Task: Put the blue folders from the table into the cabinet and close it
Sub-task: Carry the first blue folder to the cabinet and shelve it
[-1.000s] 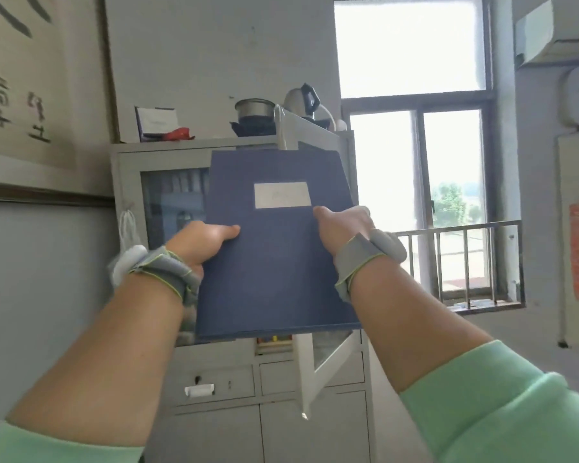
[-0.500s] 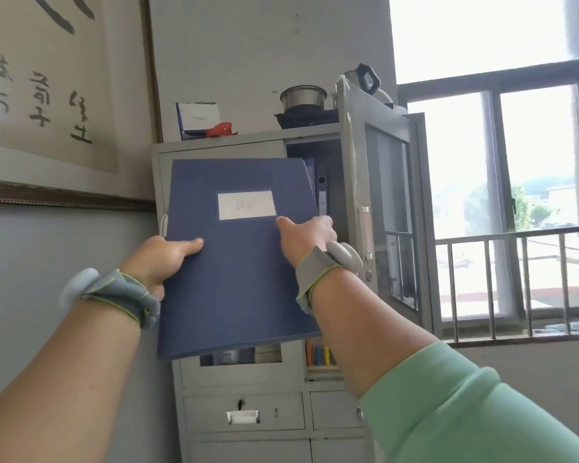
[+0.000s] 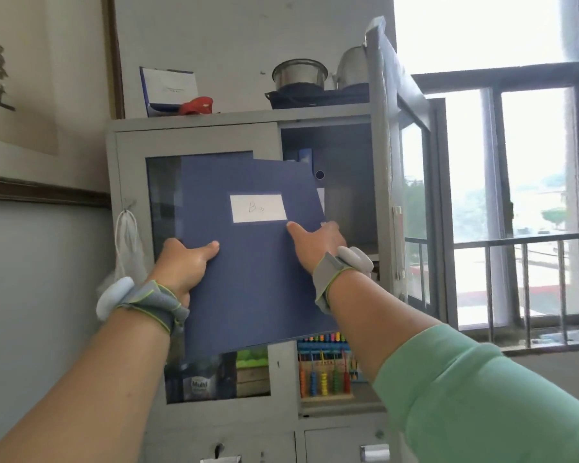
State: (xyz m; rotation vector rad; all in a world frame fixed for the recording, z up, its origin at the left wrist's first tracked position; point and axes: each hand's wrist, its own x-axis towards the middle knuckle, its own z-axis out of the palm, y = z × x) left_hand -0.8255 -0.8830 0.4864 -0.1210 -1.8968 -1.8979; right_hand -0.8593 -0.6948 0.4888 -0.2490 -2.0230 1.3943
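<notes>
I hold a stack of blue folders [image 3: 251, 282] upright in front of the grey metal cabinet [image 3: 194, 135]; the front one has a white label. My left hand [image 3: 184, 262] grips the stack's left edge. My right hand [image 3: 318, 242] grips its right edge. The cabinet's right door [image 3: 386, 162] stands swung open, and the upper right compartment [image 3: 345, 195] shows other blue folders standing at its left side. The stack's top right corner is at the mouth of that opening. The left glass door is shut behind the folders.
On the cabinet top sit a metal pot [image 3: 300, 73], a kettle [image 3: 351, 66], a small box [image 3: 169, 90] and a red object. An abacus [image 3: 325, 365] fills the lower right shelf. Drawers lie below. A barred window [image 3: 522, 202] is on the right, a framed scroll on the left wall.
The view has closed in on the cabinet, which looks larger now. The folders have moved up and right toward the open right compartment, both hands still gripping them.
</notes>
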